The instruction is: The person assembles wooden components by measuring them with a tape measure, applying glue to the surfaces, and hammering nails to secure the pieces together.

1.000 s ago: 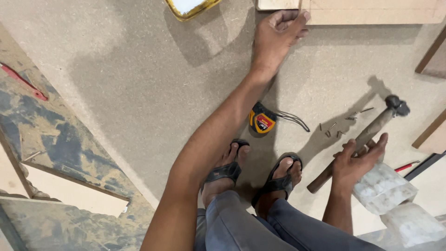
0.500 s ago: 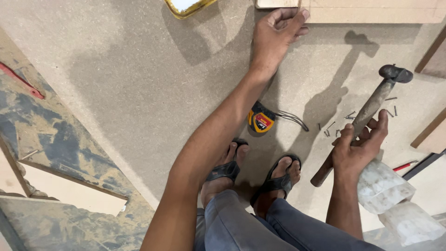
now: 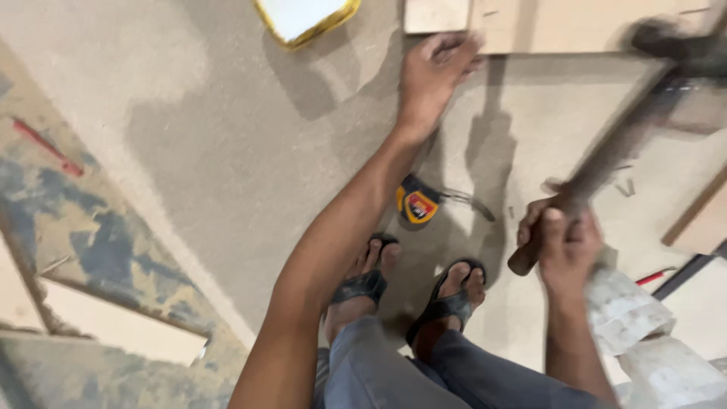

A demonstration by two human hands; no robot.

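My left hand (image 3: 433, 74) reaches forward and presses its fingers on the near edge of a pale wooden board (image 3: 560, 26) at the top. My right hand (image 3: 562, 241) grips the wooden handle of a hammer (image 3: 617, 144), which is blurred and raised, its dark head near the top right corner above the board. A yellow and black tape measure (image 3: 418, 204) lies on the floor between my arms, just ahead of my sandalled feet. Small nails (image 3: 625, 186) lie scattered on the floor to the right of the hammer handle.
A yellow-rimmed white object (image 3: 304, 18) lies at the top centre. White wrapped bundles (image 3: 628, 310) sit at the lower right beside a red pencil (image 3: 653, 277). A paint-stained board (image 3: 83, 250) with a red pencil (image 3: 45, 147) covers the left. A wooden plank (image 3: 700, 220) lies at right.
My right hand has swung the hammer upward from lying low near the floor to high at the top right. My left hand stays on the board's edge.
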